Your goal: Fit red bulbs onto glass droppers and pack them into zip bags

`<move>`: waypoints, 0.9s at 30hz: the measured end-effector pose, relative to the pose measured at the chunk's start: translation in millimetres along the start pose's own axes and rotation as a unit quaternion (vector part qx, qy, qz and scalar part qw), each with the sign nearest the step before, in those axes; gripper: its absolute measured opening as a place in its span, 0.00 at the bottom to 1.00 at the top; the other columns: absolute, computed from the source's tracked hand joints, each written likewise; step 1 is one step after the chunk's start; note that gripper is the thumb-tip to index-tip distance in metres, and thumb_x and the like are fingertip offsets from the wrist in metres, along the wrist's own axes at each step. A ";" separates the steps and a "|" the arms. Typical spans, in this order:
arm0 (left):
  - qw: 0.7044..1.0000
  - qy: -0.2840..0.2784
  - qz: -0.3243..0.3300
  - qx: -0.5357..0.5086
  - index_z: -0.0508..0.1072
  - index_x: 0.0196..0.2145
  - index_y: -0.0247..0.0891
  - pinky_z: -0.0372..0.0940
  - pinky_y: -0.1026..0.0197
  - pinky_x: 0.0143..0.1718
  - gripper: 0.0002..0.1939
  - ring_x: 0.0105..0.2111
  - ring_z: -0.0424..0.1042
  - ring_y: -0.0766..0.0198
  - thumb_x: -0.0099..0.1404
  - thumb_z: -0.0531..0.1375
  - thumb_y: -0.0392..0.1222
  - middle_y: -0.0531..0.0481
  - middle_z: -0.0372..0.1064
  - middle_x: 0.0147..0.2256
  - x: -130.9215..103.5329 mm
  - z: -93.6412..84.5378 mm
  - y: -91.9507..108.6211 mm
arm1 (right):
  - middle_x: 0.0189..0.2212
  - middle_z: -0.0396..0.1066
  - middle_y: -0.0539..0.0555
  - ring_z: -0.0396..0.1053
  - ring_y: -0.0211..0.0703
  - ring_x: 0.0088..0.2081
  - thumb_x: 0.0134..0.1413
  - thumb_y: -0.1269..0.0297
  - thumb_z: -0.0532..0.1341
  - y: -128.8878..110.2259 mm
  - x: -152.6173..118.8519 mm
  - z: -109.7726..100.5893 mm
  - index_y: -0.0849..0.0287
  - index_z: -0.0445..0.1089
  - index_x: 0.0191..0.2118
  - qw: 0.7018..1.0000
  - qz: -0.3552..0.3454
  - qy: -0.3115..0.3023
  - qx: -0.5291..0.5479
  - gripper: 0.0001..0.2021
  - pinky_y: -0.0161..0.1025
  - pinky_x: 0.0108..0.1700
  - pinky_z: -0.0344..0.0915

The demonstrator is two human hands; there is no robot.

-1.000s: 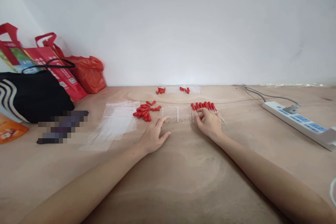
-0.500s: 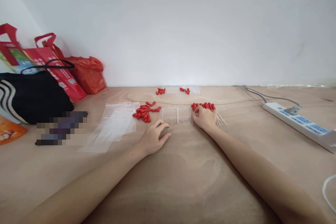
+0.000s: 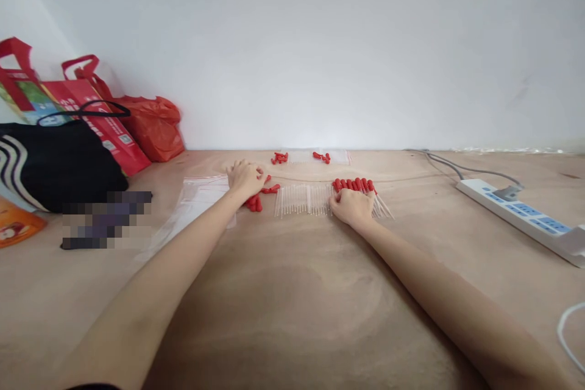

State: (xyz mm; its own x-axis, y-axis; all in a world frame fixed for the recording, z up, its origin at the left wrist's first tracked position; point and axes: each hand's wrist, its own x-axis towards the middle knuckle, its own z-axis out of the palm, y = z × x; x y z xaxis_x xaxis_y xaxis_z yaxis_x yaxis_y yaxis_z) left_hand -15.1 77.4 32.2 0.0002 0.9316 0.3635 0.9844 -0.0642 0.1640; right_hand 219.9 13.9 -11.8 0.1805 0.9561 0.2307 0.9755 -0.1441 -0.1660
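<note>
My left hand (image 3: 247, 177) reaches over the far end of a stack of clear zip bags (image 3: 201, 192), fingers apart, and partly covers a pile of small red teardrop-shaped pieces (image 3: 255, 202). My right hand (image 3: 353, 206) is closed, its fingertips low at the right end of a row of thin pale sticks (image 3: 301, 200) laid side by side. What it grips is hidden. Just beyond that hand, several red bulb-shaped heads (image 3: 354, 184) stand in a line. Loose pale sticks (image 3: 382, 207) fan out to its right.
By the wall lies another clear bag (image 3: 340, 156) with small red pieces (image 3: 280, 158) beside it. A white power strip (image 3: 521, 213) with a grey cable sits at right. Red bags (image 3: 153, 128) and a black bag (image 3: 68, 161) stand at left, near a blurred-out dark object (image 3: 107, 219).
My left hand has moved away and to the left, from in front of the stick row to the zip bags and red pieces. My right hand has shifted slightly left.
</note>
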 end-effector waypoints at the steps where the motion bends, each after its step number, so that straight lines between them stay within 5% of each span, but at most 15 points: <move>1: 1.000 -0.014 -0.011 0.002 0.72 0.29 0.35 0.49 0.45 0.45 0.11 0.46 0.57 0.44 0.55 0.57 0.45 0.41 0.65 0.39 11.4 3.8 0.2 | 0.26 0.71 0.59 0.67 0.48 0.33 0.48 0.60 0.48 -0.4 -0.1 -0.8 0.61 0.71 0.24 1.000 0.002 -0.003 -0.001 0.16 0.48 0.44 0.44; 8: 0.995 -0.084 -0.058 -0.009 0.70 0.24 0.31 0.47 0.38 0.44 0.16 0.46 0.55 0.40 0.45 0.65 0.48 0.34 0.66 0.39 45.5 36.4 4.1 | 0.27 0.71 0.59 0.66 0.48 0.33 0.47 0.61 0.49 -2.8 2.2 -5.9 0.62 0.71 0.25 0.999 0.012 -0.033 0.002 0.16 0.48 0.43 0.44; 16: 0.997 0.016 -0.018 -0.067 0.70 0.27 0.35 0.49 0.39 0.45 0.09 0.49 0.54 0.40 0.54 0.59 0.45 0.39 0.63 0.42 34.0 19.7 20.0 | 0.29 0.71 0.60 0.66 0.49 0.34 0.48 0.61 0.49 -5.1 2.8 -6.8 0.62 0.70 0.26 0.999 0.008 -0.051 0.005 0.15 0.48 0.42 0.45; 19: 0.990 0.036 0.055 -0.125 0.67 0.34 0.37 0.56 0.51 0.46 0.08 0.45 0.61 0.53 0.58 0.56 0.43 0.45 0.65 0.41 7.9 6.1 32.3 | 0.28 0.71 0.58 0.66 0.48 0.34 0.49 0.61 0.48 -3.2 2.9 -4.4 0.61 0.70 0.27 0.999 0.013 -0.022 0.030 0.15 0.47 0.42 0.45; 22: 0.976 0.008 0.108 -0.188 0.63 0.35 0.37 0.63 0.62 0.35 0.06 0.32 0.67 0.64 0.60 0.53 0.42 0.50 0.67 0.32 -37.6 0.7 39.0 | 0.30 0.70 0.57 0.65 0.46 0.36 0.51 0.61 0.48 1.4 -2.2 -0.7 0.61 0.68 0.30 0.994 -0.022 0.054 0.087 0.13 0.43 0.41 0.48; 24: 0.930 -0.029 0.154 -0.331 0.60 0.35 0.36 0.64 0.63 0.31 0.06 0.29 0.68 0.66 0.61 0.52 0.40 0.50 0.66 0.31 -70.7 0.6 39.6 | 0.31 0.70 0.56 0.65 0.45 0.36 0.52 0.62 0.49 6.6 -10.5 2.1 0.61 0.65 0.30 0.982 -0.081 0.100 0.141 0.11 0.41 0.40 0.50; 27: 0.889 -0.064 0.187 -0.413 0.57 0.42 0.37 0.65 0.62 0.33 0.10 0.30 0.68 0.66 0.61 0.51 0.37 0.50 0.64 0.32 -107.7 0.5 36.7 | 0.30 0.68 0.55 0.64 0.42 0.34 0.53 0.64 0.49 16.8 -28.7 5.6 0.61 0.64 0.31 0.951 -0.188 0.119 0.215 0.09 0.38 0.37 0.52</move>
State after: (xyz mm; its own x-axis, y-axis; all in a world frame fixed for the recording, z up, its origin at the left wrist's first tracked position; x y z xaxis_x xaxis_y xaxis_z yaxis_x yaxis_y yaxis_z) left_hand 21.1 -25.1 -1.4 0.3725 0.8190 0.4365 0.4465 -0.5705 0.6893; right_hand 230.4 -14.5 -26.5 -0.0966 0.8270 0.5538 0.8443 0.3627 -0.3945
